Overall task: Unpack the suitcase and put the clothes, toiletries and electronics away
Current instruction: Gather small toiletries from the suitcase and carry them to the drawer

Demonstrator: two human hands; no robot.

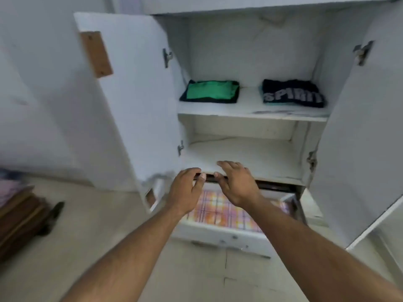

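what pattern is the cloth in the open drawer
Orange and pink plaid on the cloth in the drawer, seen in the head view.

A white cupboard [250,114] stands with both doors swung wide, a bare wooden block [96,54] fixed to the inside of the left door [130,94]. Far left of the hands, a dark wooden stack [19,216] sits on the pale floor [104,225].

lower shelf [250,155]: free | upper shelf [248,110]: folded clothes [210,91] both sides
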